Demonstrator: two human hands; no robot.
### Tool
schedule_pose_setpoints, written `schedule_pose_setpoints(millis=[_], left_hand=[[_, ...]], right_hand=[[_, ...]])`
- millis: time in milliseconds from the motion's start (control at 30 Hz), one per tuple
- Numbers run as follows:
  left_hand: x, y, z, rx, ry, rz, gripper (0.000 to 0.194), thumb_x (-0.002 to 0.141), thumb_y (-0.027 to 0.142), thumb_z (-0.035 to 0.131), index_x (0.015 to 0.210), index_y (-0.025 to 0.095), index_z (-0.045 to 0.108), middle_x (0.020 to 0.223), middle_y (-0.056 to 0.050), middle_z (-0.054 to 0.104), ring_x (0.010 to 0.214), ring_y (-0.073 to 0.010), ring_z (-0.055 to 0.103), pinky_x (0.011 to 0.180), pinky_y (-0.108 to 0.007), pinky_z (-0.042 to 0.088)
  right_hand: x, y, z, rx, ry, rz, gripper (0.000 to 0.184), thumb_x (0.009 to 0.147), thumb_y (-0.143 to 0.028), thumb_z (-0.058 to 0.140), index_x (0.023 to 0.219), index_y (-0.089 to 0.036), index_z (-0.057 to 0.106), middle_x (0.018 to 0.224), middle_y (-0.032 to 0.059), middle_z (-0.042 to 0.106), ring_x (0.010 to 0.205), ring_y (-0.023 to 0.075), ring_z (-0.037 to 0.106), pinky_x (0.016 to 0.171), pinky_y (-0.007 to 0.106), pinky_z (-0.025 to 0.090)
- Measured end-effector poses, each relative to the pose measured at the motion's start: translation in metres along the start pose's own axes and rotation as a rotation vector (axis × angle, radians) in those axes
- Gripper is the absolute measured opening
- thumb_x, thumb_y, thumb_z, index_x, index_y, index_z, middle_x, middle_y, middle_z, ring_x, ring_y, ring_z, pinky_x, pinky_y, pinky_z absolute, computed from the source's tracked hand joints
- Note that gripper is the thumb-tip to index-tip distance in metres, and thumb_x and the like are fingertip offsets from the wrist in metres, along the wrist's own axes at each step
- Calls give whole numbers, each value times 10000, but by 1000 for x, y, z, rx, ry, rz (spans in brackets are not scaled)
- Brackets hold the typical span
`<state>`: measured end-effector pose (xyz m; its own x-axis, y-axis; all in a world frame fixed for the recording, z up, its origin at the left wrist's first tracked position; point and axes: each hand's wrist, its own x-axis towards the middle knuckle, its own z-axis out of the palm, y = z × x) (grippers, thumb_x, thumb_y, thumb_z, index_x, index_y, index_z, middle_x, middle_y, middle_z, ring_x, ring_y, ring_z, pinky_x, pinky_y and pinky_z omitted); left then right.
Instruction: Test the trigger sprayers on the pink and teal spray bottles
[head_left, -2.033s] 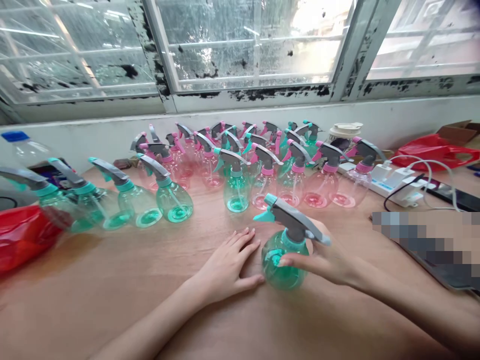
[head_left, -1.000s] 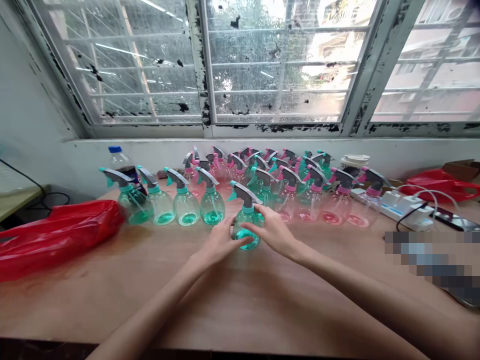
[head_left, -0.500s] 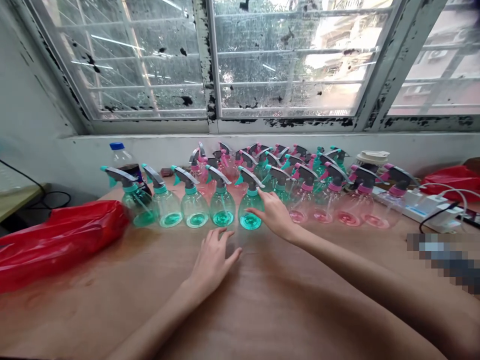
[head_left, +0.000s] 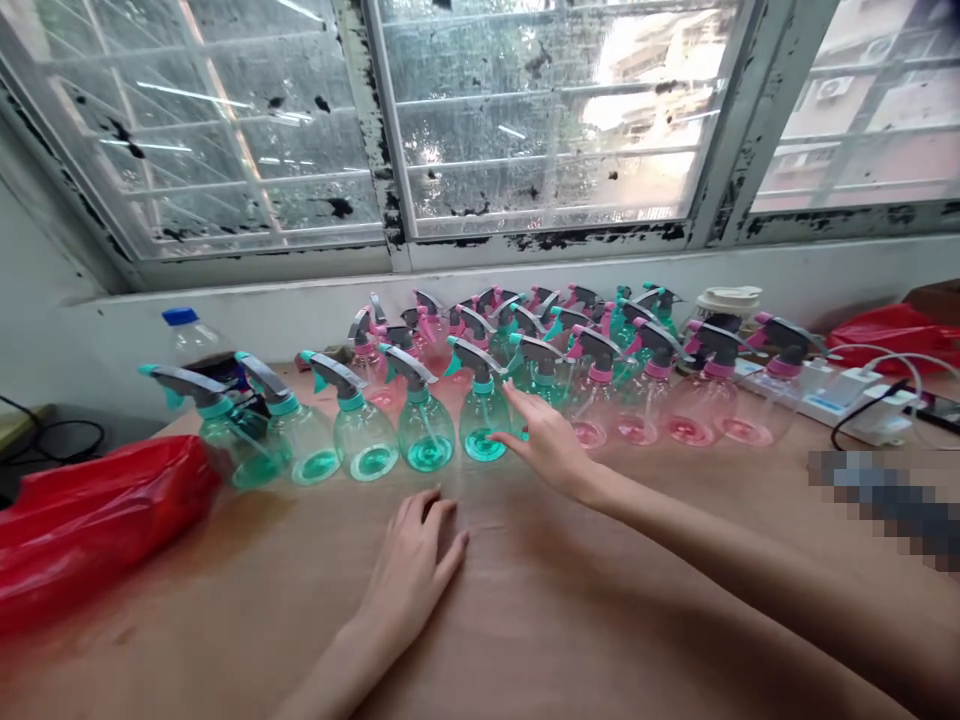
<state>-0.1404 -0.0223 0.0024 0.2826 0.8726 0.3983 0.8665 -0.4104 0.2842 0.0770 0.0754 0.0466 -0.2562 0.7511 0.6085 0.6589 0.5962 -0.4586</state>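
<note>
Several spray bottles stand upright in a front row, teal ones on the left and pink ones on the right. My right hand [head_left: 547,437], fingers stretched and thumb apart, is beside a teal spray bottle [head_left: 484,418] at the row's middle; whether it touches the bottle I cannot tell. My left hand [head_left: 415,560] lies low over the tabletop [head_left: 510,620], fingers apart and holding nothing. Closest ahead of it is another teal spray bottle [head_left: 426,430]. To the right of my right hand stands a pink spray bottle [head_left: 598,400].
More pink and teal spray bottles [head_left: 433,345] crowd behind the row. A red plastic bag [head_left: 112,510] and a blue-capped drink bottle [head_left: 196,340] are at left. On the right are a white power strip [head_left: 840,400] with cables, a lidded cup [head_left: 727,300] and another red bag [head_left: 892,335].
The camera view has tilted and shifted, moving the left-hand bottles lower and leftward in the picture. My left hand has drawn back from the row. My right hand stays beside the same teal bottle.
</note>
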Motion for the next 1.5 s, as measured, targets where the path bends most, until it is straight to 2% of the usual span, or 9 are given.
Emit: schedule_pose_setpoints(millis=[167,233,333,500,600,800,967,1233,1500], left_hand=[[1,-1,1,7,0,1,262,931,341,507,1101,188,636,1203,-138,609,1140,-333,570,959,-522,478],[2,-1,0,7,5,-6,266,934,357,499,1103,202,635,1198,-125,612,1134,-326,575,952,-511,486],[3,-1,0,6,5,-14,281,940,378,487,1103,204,635,1191,-118,611,1133,-324,580,948,-499,493],[4,-1,0,26,7,-5,300,946,408,476,1106,206,631,1190,-119,608,1135,-326,577,956,-509,484],[5,1,-1,52,0,-6,305,952,403,469,1122,201,623,1195,-123,608,1134,-325,579,958,-510,482],[4,5,-1,82,8,-15,292,957,383,461,1125,206,620,1200,-117,610,1132,-314,584,951,-494,493],[4,5,-1,89,-12,-10,301,959,387,458,1134,197,612,1206,-128,605,1133,-321,582,951,-506,490],[5,7,-3,71,-29,-35,305,962,392,462,1160,198,589,1228,-126,580,1162,-324,568,971,-515,476],[8,40,3,-89,-34,-37,339,967,361,479,1277,226,494,1291,-117,535,1182,-293,571,1003,-467,466]], right_hand=[[-20,14,-45,29,66,44,246,911,-330,597,1099,-197,683,1092,94,725,932,235,706,782,360,563],[-22,23,-60,13,106,91,227,918,-353,574,1020,-187,691,1040,95,729,834,225,716,750,363,557],[-20,36,-70,-24,147,177,329,899,-399,589,1098,-148,668,1047,132,732,764,242,719,761,411,551],[-3,43,-56,-46,116,223,550,869,-435,636,1298,-95,583,1271,203,652,1090,333,669,938,475,504],[6,42,-42,-44,79,223,590,845,-415,673,1328,-95,567,1283,221,639,1180,366,617,966,497,488],[12,41,-30,-26,49,206,573,827,-371,700,1306,-84,571,1253,234,644,1170,374,619,966,508,485],[12,43,-31,-23,36,207,539,832,-391,697,1284,-125,574,1278,202,635,1163,343,626,964,479,489],[8,41,-39,-55,-24,232,585,844,-428,691,1282,-70,541,1285,228,619,1159,349,622,934,443,505],[-14,25,-60,-116,-114,209,572,841,-473,683,1261,-108,548,1247,198,644,1092,388,650,850,474,523]])
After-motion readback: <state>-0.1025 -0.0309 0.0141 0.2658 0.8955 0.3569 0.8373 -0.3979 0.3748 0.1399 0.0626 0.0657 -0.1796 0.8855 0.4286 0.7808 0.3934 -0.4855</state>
